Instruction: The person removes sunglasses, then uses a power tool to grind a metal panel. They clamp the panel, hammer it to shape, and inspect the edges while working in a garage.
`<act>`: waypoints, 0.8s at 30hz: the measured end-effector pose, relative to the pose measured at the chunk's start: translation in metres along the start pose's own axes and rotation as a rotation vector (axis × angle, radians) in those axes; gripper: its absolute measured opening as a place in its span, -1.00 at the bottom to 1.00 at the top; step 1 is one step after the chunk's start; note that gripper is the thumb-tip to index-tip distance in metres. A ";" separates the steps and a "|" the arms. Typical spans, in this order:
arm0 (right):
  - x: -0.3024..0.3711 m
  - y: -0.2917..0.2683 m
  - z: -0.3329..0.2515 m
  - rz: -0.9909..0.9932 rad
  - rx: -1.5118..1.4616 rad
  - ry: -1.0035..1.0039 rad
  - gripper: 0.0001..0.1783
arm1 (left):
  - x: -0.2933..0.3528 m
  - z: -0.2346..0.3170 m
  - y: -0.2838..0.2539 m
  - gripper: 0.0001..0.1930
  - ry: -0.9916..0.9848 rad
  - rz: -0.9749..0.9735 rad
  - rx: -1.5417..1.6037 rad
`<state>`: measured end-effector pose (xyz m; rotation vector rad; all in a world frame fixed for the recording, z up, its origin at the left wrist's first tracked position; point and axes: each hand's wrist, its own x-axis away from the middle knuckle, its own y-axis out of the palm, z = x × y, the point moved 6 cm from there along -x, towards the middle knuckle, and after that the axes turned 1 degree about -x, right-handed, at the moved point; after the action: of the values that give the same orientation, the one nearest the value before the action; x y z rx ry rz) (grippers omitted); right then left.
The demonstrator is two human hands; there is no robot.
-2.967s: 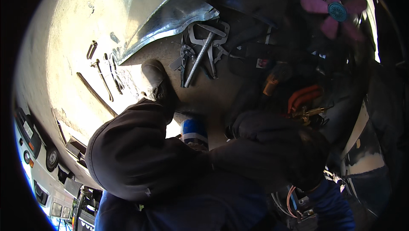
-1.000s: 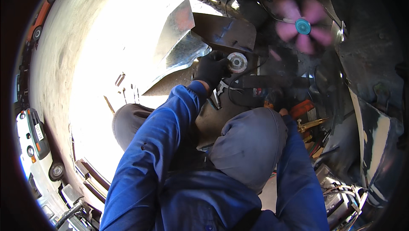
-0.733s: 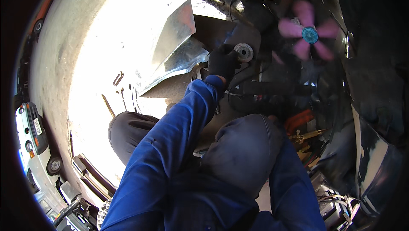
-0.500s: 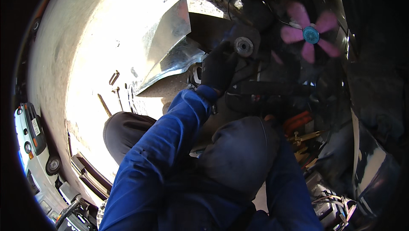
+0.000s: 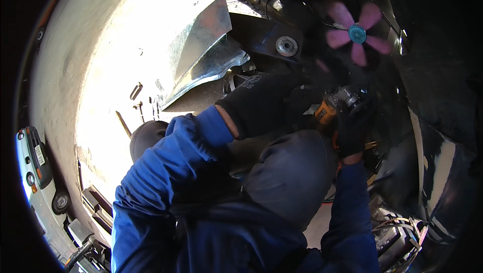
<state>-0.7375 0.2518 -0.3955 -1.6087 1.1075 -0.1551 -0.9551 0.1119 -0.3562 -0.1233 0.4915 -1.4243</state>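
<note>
Grinder (image 5: 326, 113) sits in a gloved right hand (image 5: 351, 133), fingers apparently curled around its head, while the gloved left hand (image 5: 261, 104) reaches across; its fingers are lost in shadow, and whether they are spread or grasping anything cannot be told. The tool is just beyond the right knee (image 5: 289, 172), well apart from the disc (image 5: 287, 46) lying on a dark panel (image 5: 259, 34). A bumped switch could snag a glove so near the head; a loose grip could drop the tool. The pink fan (image 5: 357, 34) stands ahead, where an overlong reach might meet its blades. Sheet metal (image 5: 201, 36) shows a wavy near edge beside clamps (image 5: 231, 83), a possible catch for the left glove. Widest room lies left, over sunlit floor (image 5: 113, 71); cables (image 5: 397, 227) and a painted panel (image 5: 443, 172) crowd the right elbow.
</note>
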 end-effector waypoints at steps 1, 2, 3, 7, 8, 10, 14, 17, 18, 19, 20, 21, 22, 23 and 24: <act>-0.016 -0.016 -0.009 0.000 -0.169 0.052 -0.15 | -0.004 0.009 -0.008 -0.37 0.061 0.050 -0.060; -0.032 -0.033 -0.019 0.006 -0.304 0.081 -0.10 | -0.007 0.010 -0.014 -0.31 -0.007 0.048 -0.068; -0.045 -0.054 -0.034 0.059 -0.391 0.057 -0.12 | -0.010 0.015 -0.019 -0.23 -0.023 0.077 -0.086; -0.080 -0.110 -0.091 0.115 -0.669 0.002 -0.22 | -0.022 0.064 -0.016 0.02 0.282 0.239 -0.064; -0.085 -0.119 -0.103 0.091 -0.720 -0.024 -0.28 | -0.023 0.073 -0.013 0.07 0.304 0.267 -0.034; -0.095 -0.132 -0.126 0.059 -0.705 -0.156 -0.38 | -0.024 0.086 -0.010 0.16 0.309 0.337 0.001; -0.106 -0.130 -0.159 0.074 -0.374 -0.542 -0.47 | -0.020 0.094 -0.026 0.09 0.303 0.550 -0.123; -0.116 -0.078 -0.127 -0.272 -1.400 0.217 -0.64 | -0.020 0.077 -0.038 0.02 0.130 0.524 -0.234; -0.116 -0.064 -0.124 -0.341 -1.458 0.292 -0.62 | -0.020 0.073 -0.040 -0.04 0.139 0.545 -0.220; -0.120 -0.054 -0.123 -0.375 -1.387 0.246 -0.60 | -0.020 0.066 -0.042 -0.06 0.103 0.540 -0.235; -0.118 -0.049 -0.121 -0.372 -1.229 0.161 -0.58 | -0.020 0.062 -0.042 -0.08 0.096 0.535 -0.272; -0.115 -0.043 -0.116 -0.386 -1.140 0.156 -0.59 | -0.018 0.054 -0.038 -0.09 0.036 0.506 -0.300; -0.112 -0.035 -0.113 -0.432 -1.207 0.184 -0.61 | -0.016 0.047 -0.037 -0.13 -0.009 0.486 -0.277; -0.110 -0.033 -0.110 -0.380 -1.224 0.154 -0.63 | -0.014 0.042 -0.034 -0.13 -0.023 0.469 -0.265; -0.112 -0.030 -0.107 -0.354 -1.197 0.121 -0.64 | -0.014 0.037 -0.034 -0.14 -0.031 0.461 -0.255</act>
<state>-0.8477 0.2547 -0.2823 -2.8885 1.0323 0.2420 -0.9720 0.1121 -0.3069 -0.2208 0.6295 -0.9051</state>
